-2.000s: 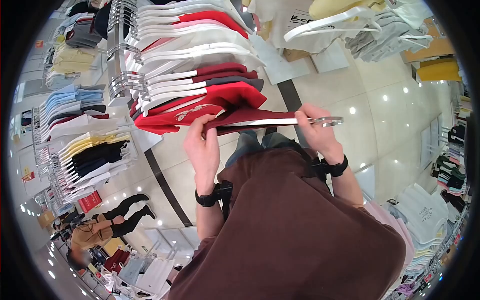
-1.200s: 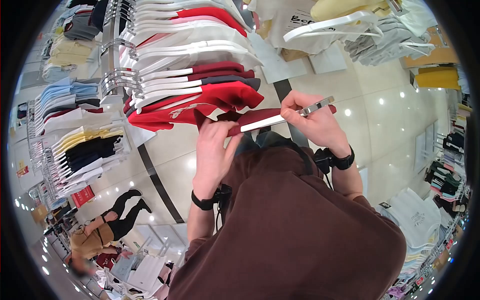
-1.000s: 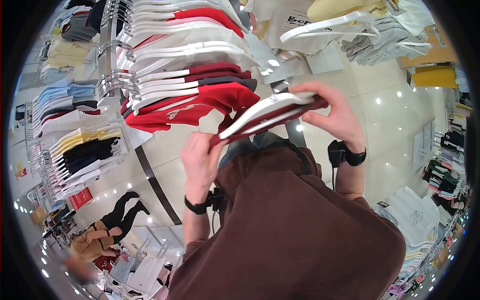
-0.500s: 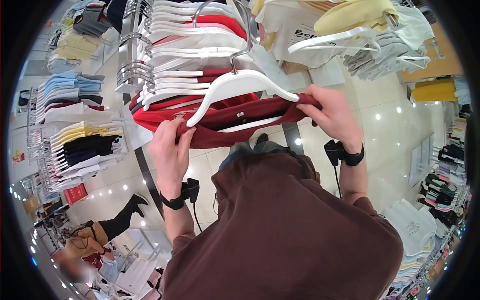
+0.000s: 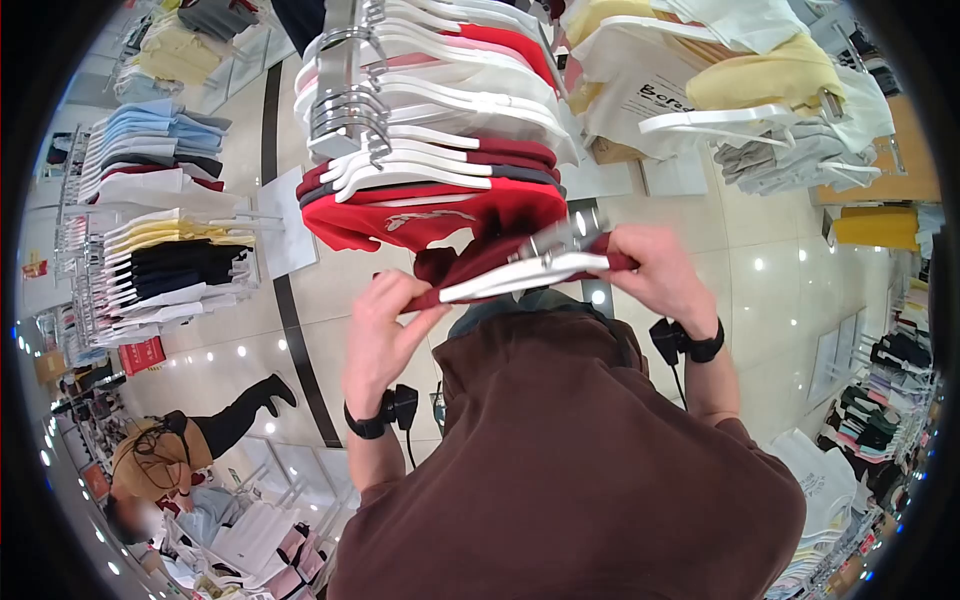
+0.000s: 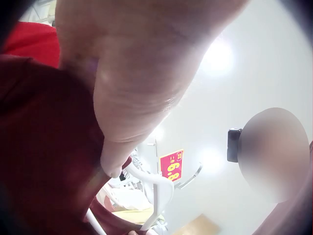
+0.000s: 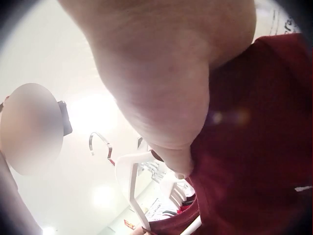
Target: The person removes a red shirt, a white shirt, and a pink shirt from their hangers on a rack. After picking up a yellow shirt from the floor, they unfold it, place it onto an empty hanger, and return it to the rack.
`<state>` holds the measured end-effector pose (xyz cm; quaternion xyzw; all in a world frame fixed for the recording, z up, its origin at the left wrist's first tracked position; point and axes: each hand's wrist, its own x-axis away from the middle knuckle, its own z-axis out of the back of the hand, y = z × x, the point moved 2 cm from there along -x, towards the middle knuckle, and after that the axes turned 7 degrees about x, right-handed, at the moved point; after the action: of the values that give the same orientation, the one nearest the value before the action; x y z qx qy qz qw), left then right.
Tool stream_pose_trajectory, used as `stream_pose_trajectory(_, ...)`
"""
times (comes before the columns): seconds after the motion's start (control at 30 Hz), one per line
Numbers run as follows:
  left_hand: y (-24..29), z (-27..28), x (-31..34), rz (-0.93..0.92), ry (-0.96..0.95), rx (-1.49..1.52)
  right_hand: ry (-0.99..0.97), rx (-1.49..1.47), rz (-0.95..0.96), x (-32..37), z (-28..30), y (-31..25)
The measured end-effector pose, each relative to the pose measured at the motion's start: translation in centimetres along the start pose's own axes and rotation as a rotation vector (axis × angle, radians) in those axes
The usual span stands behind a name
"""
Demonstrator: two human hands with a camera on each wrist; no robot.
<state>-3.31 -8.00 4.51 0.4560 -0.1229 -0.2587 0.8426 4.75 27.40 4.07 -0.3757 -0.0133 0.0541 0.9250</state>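
Note:
A dark red shirt hangs on a white hanger before the person's brown top. At the hanger's left end, the left hand pinches the shirt's shoulder between thumb and fingers. The right hand grips the opposite shoulder. Between them the hanger's metal hook shows blurred. In the left wrist view, the left thumb presses on the shirt beside the hanger's end. The right wrist view shows the right thumb against the cloth, with the hook standing out from the hanger. Most fingers are hidden.
Directly ahead, a metal rack carries many shirts on white hangers, a bright red shirt nearest. White and yellow clothes hang at the upper right near an outstanding white hanger. Another person stands lower left.
The right hand has moved from the hook end to the shirt's shoulder. The garment was spread facing up half a second ago; now it is tipped edge-on. The rack has shifted rightward in view.

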Motion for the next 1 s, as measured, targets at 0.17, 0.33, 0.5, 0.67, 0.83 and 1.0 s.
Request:
stream_pose_trajectory(0.17,-1.6,1.8,0.9,0.071,-0.113,0.108,-0.054,0.026,-0.049,0.3,-2.2,-0.4)
stream_pose_trajectory(0.33,-3.1,5.7,-1.7,0.098,0.245,0.124,-0.039,0.023,-0.041,-0.2,-0.7,-1.6)
stream_pose_trajectory(0.5,-3.6,8.3,-6.5,-0.111,0.376,-0.183,-0.115,0.092,-0.271,1.4,3.0,-2.4)
stream_pose_trajectory(0.67,-4.9,9.6,-11.7,-0.178,0.227,-0.052,-0.077,0.221,-0.516,3.8,5.3,-3.5)
stream_pose_trajectory(0.83,-6.3,11.3,-16.3,-0.041,-0.215,0.149,-0.037,0.403,-0.689,6.7,8.6,-3.4)
stream_pose_trajectory(1.0,-6.6,11.5,-21.7,-0.164,-0.607,0.194,0.131,0.469,-0.816,7.7,11.7,-4.1)
